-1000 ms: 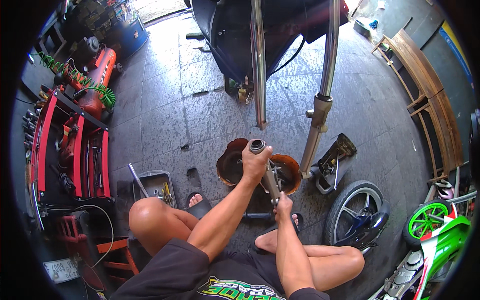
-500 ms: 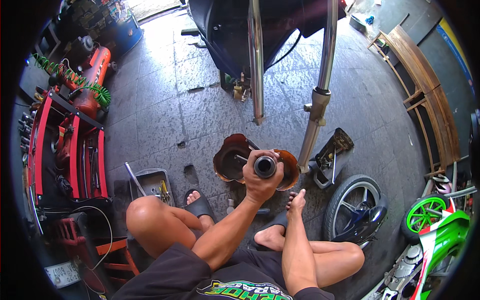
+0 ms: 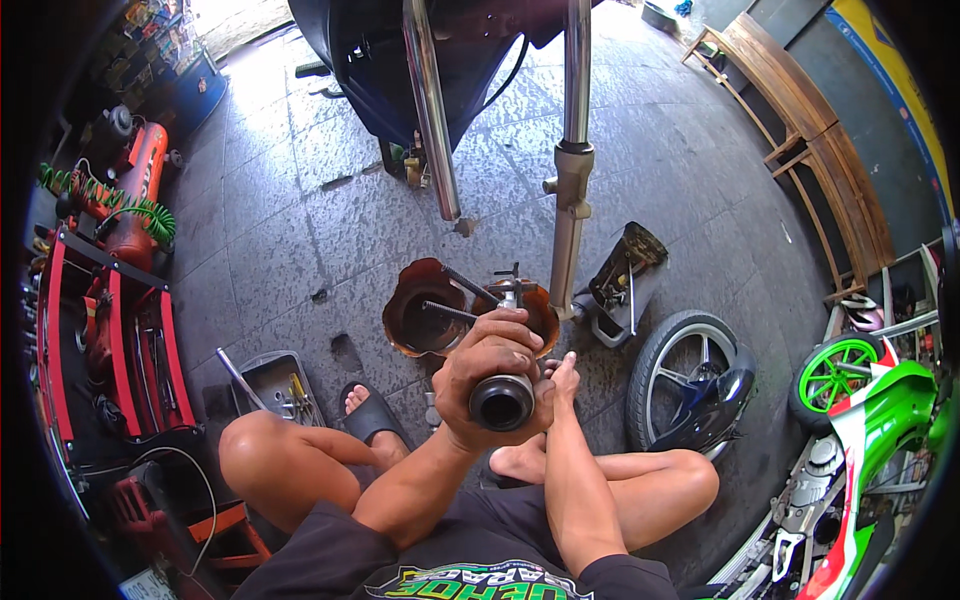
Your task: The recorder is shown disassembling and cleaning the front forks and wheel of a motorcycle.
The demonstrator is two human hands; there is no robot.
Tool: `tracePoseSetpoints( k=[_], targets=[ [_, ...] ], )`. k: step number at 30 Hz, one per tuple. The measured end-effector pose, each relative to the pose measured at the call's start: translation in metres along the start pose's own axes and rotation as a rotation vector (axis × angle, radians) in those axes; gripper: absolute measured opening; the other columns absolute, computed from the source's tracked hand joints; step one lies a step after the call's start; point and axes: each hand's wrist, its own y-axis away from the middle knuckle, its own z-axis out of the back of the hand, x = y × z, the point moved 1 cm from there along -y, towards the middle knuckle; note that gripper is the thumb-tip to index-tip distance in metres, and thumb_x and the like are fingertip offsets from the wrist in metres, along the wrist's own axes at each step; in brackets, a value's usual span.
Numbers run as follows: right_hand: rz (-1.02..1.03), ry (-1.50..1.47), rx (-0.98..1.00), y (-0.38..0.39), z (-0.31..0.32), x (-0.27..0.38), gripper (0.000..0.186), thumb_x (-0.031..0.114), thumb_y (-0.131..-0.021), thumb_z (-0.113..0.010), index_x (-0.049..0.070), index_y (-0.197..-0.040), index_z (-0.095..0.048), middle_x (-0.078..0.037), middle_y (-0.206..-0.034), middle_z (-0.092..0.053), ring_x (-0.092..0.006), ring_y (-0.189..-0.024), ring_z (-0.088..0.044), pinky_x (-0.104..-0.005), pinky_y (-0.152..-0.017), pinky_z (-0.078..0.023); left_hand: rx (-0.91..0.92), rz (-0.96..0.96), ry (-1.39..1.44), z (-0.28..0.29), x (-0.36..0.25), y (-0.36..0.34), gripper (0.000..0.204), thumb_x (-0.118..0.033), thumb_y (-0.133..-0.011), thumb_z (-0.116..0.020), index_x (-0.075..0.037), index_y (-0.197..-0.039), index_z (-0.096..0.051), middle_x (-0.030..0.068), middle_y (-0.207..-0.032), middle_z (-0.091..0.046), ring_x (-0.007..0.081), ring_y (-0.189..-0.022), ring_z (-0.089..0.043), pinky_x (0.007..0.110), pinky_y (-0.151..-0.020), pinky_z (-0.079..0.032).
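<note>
Sitting on the grey stone-paved workshop floor (image 3: 300, 230), the person works in front of a dark motorcycle body (image 3: 400, 50) raised near the far edge of the floor, its two chrome front fork legs (image 3: 430, 110) hanging down without a wheel. A red metal tool trolley (image 3: 110, 340) stands along the left edge of the floor, with an orange air compressor tank (image 3: 135, 195) and a coiled green hose behind it. A green and white motorcycle (image 3: 870, 440) occupies the right edge. A detached black front wheel with tyre and mudguard (image 3: 690, 385) lies flat on the floor, just right of the person's knee. Two rust-brown round drain pans (image 3: 420, 310) sit side by side at mid-floor, directly ahead of the hands, with metal rods resting across them. A shallow grey metal parts tray (image 3: 275, 385) holding small tools lies beside the left knee.

The left hand (image 3: 490, 360) is closed around a dark cylindrical metal fork tube (image 3: 502, 402), gripping it just behind the open end. The tube is held above the lap, between the drain pans and the person's chest, with its open end facing the camera. The right hand (image 3: 562, 378) sits against the tube on its right side, mostly hidden behind the left hand; whether its fingers are curled round the tube cannot be determined.
</note>
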Motion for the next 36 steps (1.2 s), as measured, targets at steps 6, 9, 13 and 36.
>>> tracePoseSetpoints(
  k=[6, 9, 13, 36],
  targets=[
    [0.324, -0.177, -0.138, -0.022, 0.014, 0.022, 0.048, 0.043, -0.101, -0.041, 0.005, -0.08, -0.061, 0.001, -0.065, -0.049, -0.0078, -0.058, -0.044, -0.023, -0.054, -0.035, 0.001, 0.004, 0.036, -0.007, -0.001, -0.001, 0.039, -0.001, -0.071, -0.067, -0.005, -0.106, -0.049, 0.0076, -0.071, -0.063, 0.0264, -0.085, -0.066, 0.05, -0.095, -0.047],
    [0.651, -0.254, 0.074, -0.008, 0.014, 0.085, 0.04, 0.04, -0.1, -0.046, 0.003, -0.093, -0.061, 0.0, -0.075, -0.052, -0.0073, -0.066, -0.046, -0.0238, -0.058, -0.036, -0.001, 0.039, 0.019, -0.003, 0.006, 0.001, 0.038, 0.0, -0.07, -0.067, -0.004, -0.104, -0.051, 0.0077, -0.071, -0.063, 0.0265, -0.085, -0.066, 0.05, -0.095, -0.047],
    [1.042, 0.011, 0.293, 0.057, -0.017, 0.186, 0.065, 0.041, -0.086, -0.067, 0.001, -0.132, -0.045, -0.005, -0.099, -0.057, -0.0153, -0.085, -0.054, -0.0287, -0.076, -0.045, -0.002, 0.054, 0.014, 0.003, 0.008, -0.001, 0.039, 0.003, -0.068, -0.065, -0.004, -0.103, -0.051, 0.0074, -0.071, -0.062, 0.0265, -0.087, -0.066, 0.051, -0.096, -0.046],
    [1.142, 0.126, 0.112, 0.01, -0.068, 0.151, 0.022, 0.013, -0.077, -0.07, 0.002, -0.097, -0.066, -0.009, -0.077, -0.068, -0.0179, -0.071, -0.065, -0.034, -0.067, -0.051, -0.117, 0.148, -0.03, 0.017, 0.024, -0.003, 0.039, 0.005, -0.065, -0.07, -0.003, -0.1, -0.055, 0.0069, -0.073, -0.063, 0.0265, -0.087, -0.067, 0.048, -0.094, -0.05]
  ],
)
